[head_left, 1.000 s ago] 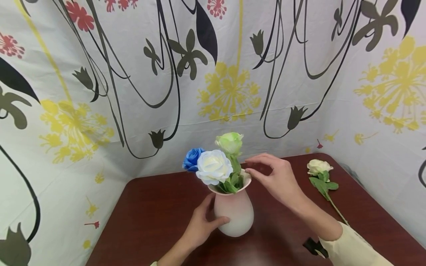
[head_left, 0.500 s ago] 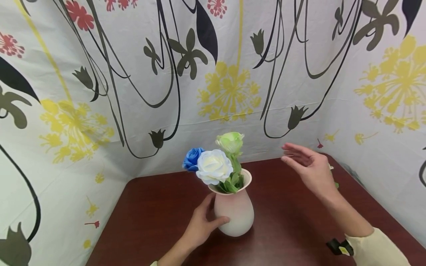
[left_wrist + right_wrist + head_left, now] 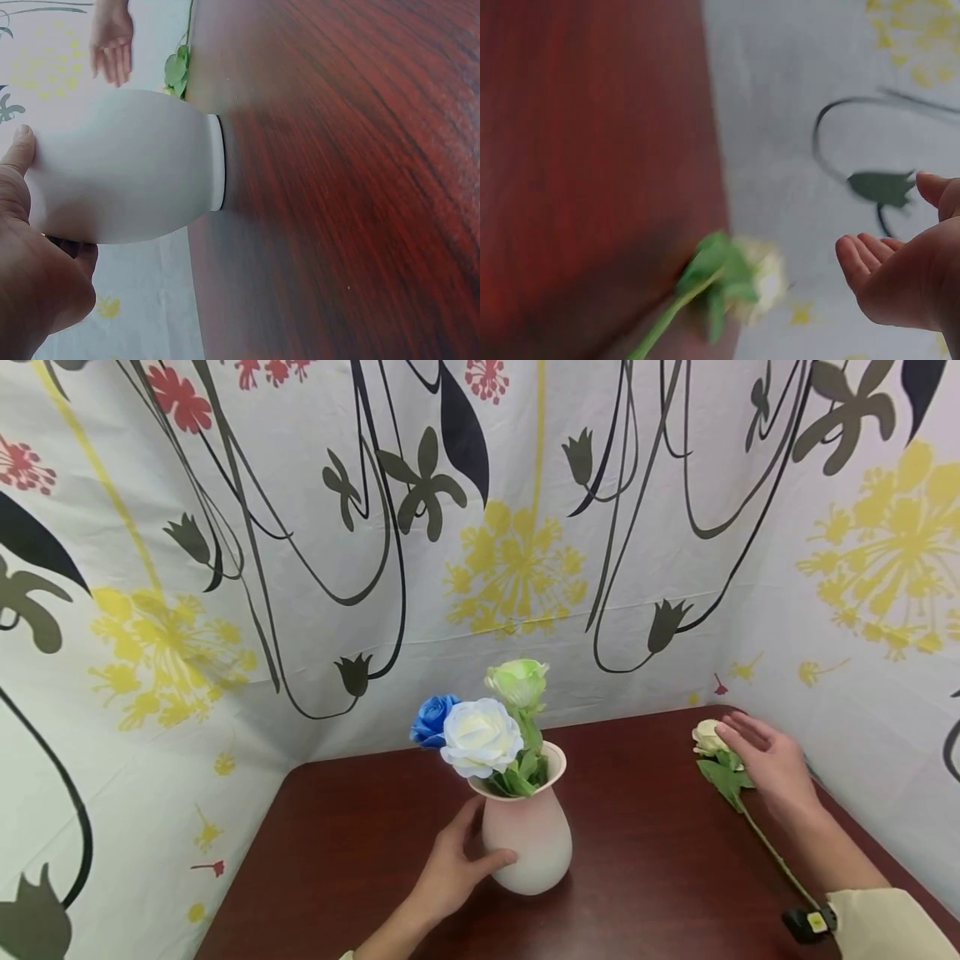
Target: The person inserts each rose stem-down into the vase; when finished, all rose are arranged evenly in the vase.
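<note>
A pale pink vase [image 3: 527, 839] stands on the dark red table [image 3: 360, 843] and holds a blue rose [image 3: 433, 717], a white rose [image 3: 480, 737] and a green rose [image 3: 517, 681]. My left hand [image 3: 453, 864] grips the vase's left side; in the left wrist view the thumb and palm [image 3: 30, 247] wrap the vase [image 3: 127, 169]. My right hand [image 3: 765, 760] hovers open just right of a cream rose [image 3: 708, 737] that lies on the table at the right. In the right wrist view the cream rose [image 3: 761, 277] lies blurred below the open fingers [image 3: 866, 262].
Flower-patterned cloth walls [image 3: 480, 527] close the table in at the back and on both sides. The cream rose's long stem [image 3: 772, 847] runs toward the near right edge. Bare table surface lies left and in front of the vase.
My right hand has left the vase's rim and swung right, then dropped down beside the cream rose. The left hand and vase have stayed put.
</note>
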